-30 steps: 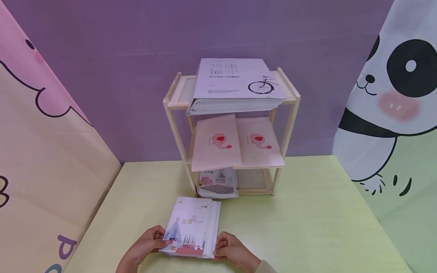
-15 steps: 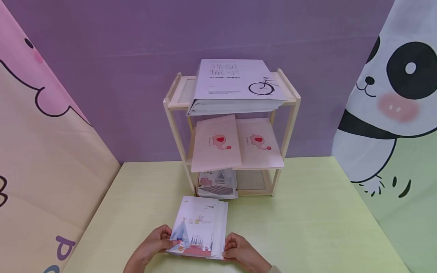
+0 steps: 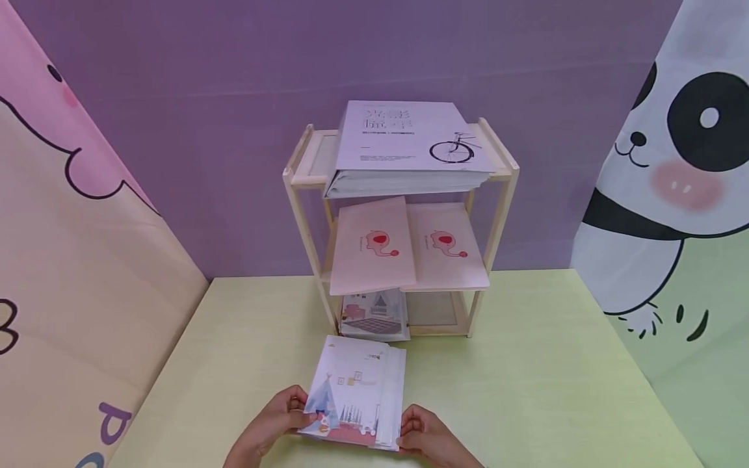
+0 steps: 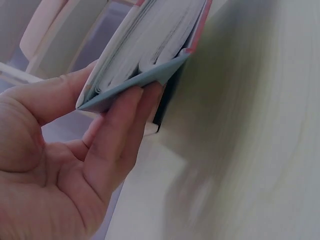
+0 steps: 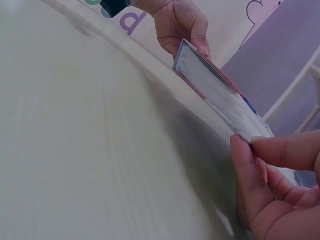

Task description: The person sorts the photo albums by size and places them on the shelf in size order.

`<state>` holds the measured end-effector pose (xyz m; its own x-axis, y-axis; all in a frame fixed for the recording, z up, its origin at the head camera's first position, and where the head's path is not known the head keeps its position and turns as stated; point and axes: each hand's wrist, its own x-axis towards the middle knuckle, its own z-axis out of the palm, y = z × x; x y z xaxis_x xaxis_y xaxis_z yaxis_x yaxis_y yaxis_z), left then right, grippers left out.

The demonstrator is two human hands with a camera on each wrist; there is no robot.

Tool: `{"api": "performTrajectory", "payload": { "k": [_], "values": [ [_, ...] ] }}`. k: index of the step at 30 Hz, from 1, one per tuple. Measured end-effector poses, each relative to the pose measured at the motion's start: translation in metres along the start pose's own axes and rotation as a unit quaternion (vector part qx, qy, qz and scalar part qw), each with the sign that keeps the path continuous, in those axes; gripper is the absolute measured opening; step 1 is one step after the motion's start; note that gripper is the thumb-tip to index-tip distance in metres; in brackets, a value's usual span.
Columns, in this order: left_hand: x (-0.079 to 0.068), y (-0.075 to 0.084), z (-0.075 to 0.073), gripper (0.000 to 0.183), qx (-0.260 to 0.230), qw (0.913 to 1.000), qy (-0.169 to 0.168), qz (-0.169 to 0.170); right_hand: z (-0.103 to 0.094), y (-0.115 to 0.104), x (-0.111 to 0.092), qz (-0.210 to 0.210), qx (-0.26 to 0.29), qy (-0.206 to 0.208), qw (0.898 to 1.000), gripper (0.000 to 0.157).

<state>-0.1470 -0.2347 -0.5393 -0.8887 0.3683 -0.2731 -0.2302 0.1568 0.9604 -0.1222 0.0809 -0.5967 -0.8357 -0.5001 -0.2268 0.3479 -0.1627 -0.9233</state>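
A white book (image 3: 354,383) with a blue tent drawn on its cover is held between both hands, in front of the rack. My left hand (image 3: 281,419) grips its left side, thumb on top and fingers curled against the blue spine (image 4: 135,82), as the left wrist view shows. At the lower right corner, my right hand (image 3: 427,434) pinches the loose edge between thumb and forefinger. Seen from the right wrist, the near edge with its white pages (image 5: 215,95) is raised over the table, casting a shadow below.
Behind stands a small wooden rack (image 3: 503,201). A thick bicycle-cover book (image 3: 409,136) tops it. Two pink elephant notebooks (image 3: 374,260) (image 3: 447,244) overlap on the middle shelf. Another illustrated book (image 3: 374,318) lies bottom left, sticking out towards the held one. Cloth backdrops surround the table (image 3: 556,364).
Both hands have carried the white book a short way to the right along the front of the rack, keeping the same hold. Items on the rack stay put.
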Motion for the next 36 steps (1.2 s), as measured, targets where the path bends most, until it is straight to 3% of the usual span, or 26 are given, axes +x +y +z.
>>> {"api": "performTrajectory", "payload": {
  "k": [6, 14, 31, 36],
  "values": [
    [0.004, 0.001, 0.01, 0.029, 0.004, 0.9999, 0.011, -0.006, -0.007, -0.003, -0.009, 0.008, 0.002, 0.004, 1.0, 0.018],
    [0.006, 0.0, 0.02, 0.031, -0.005, 0.9996, 0.026, -0.004, -0.012, -0.013, -0.017, -0.012, -0.013, -0.009, 1.0, 0.018],
    [0.011, 0.004, 0.046, 0.028, -0.034, 0.9981, 0.051, 0.006, -0.028, -0.021, -0.03, -0.002, -0.023, 0.065, 0.998, 0.02],
    [0.01, 0.005, 0.052, 0.027, -0.035, 0.9981, 0.051, 0.004, -0.03, -0.02, -0.036, -0.001, -0.023, 0.067, 0.997, 0.022]
  ]
}}
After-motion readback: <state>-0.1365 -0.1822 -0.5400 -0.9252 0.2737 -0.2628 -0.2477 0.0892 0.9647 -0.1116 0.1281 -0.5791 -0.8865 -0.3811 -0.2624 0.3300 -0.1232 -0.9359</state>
